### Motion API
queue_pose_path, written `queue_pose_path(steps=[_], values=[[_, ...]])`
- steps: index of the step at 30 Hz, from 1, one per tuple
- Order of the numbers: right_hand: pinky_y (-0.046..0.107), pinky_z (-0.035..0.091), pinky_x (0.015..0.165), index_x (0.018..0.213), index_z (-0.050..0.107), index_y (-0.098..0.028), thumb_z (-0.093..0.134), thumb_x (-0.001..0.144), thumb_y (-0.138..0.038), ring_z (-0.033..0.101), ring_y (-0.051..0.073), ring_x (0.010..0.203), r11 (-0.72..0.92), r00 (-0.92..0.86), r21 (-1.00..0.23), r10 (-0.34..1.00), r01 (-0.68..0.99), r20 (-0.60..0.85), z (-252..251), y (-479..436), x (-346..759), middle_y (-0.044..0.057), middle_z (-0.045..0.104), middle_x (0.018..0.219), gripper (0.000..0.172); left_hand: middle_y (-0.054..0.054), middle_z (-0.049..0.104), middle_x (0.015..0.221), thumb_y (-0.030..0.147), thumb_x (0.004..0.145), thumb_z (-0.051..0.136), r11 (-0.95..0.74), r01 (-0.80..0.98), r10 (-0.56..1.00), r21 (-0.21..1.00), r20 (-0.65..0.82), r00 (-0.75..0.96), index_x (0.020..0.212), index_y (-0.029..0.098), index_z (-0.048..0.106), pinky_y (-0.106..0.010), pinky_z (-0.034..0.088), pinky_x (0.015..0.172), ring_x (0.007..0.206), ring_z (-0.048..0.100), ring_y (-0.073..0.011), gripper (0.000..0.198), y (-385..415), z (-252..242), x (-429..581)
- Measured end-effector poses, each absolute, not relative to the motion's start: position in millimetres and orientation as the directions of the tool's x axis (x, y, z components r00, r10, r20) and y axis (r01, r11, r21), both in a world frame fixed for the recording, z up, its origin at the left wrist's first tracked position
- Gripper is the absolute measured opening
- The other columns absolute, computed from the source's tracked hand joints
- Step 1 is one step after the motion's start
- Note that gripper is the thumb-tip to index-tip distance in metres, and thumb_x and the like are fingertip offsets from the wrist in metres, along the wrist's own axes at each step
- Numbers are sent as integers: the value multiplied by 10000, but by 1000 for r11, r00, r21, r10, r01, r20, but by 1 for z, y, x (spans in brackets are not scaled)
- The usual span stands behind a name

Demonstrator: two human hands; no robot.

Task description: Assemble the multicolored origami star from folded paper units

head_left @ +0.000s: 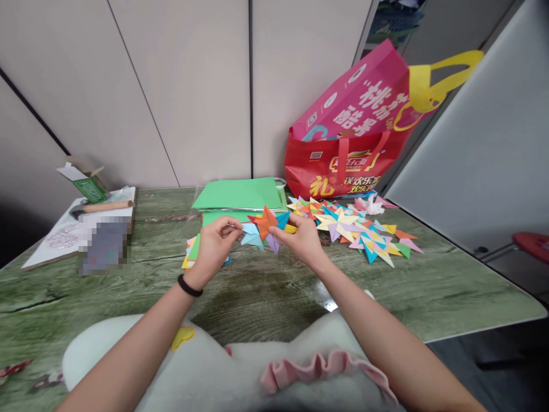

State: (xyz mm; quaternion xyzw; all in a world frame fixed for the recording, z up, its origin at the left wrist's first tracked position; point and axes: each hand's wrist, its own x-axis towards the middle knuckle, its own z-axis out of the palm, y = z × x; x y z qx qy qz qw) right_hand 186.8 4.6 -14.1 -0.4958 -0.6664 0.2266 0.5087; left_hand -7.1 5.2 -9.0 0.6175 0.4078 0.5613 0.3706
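Between the fingers (231, 225) of our left hand (212, 247) and our right hand (305, 240), we have a folded paper star (267, 222) with orange, blue, yellow and purple points, which seems lifted above the tabletop (257, 297). The right thumb lies on its front, near the orange part, and the other right fingers go behind it, so this grasp looks secure. On the left, thumb and forefinger pinch the light blue piece (253, 235) near its outer end; whether it is fully joined to the star, we cannot tell.

We judge that the step in hand is fitting or adjusting this piece. The next move calls for a steady right hold and gentle pressure from the left, so that the paper does not crease.

Our forearms (158, 329) reach forward from both sides, and the hands turn toward each other. Beyond the fingers lie green sheets (238, 194); to their right, a heap of paper stars (337, 222).
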Motion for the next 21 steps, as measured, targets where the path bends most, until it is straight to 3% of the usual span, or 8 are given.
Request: queue_pose_path(steps=[7, 15, 21], values=[[252, 352, 556, 631, 562, -184, 650, 676, -326, 467, 149, 611, 418, -41, -791, 893, 447, 449, -16, 6, 187, -3, 558, 606, 173, -5, 637, 670, 169, 676, 651, -397, 111, 917, 911, 389, 87, 704, 160, 626, -220, 478, 523, 561, 593, -108, 39, 3, -10, -7], [232, 265, 500, 514, 415, -192, 679, 642, -369, 347, 102, 528, 423, -86, -804, 899, 419, 429, -13, 4, 185, -52, 407, 516, 342, -14, 644, 713, 195, 636, 708, -422, 123, 906, 898, 418, 58, 712, 162, 643, -240, 497, 586, 634, 614, -131, 105, 2, -8, -7], [230, 294, 515, 573, 531, -170, 666, 649, -383, 390, 110, 552, 424, -119, -840, 905, 337, 409, -12, 2, 181, -26, 487, 561, 263, 3, 630, 615, 242, 637, 735, -405, 184, 913, 896, 407, 28, 747, 180, 635, -232, 470, 507, 550, 584, -127, 161, 0, -8, -6]])
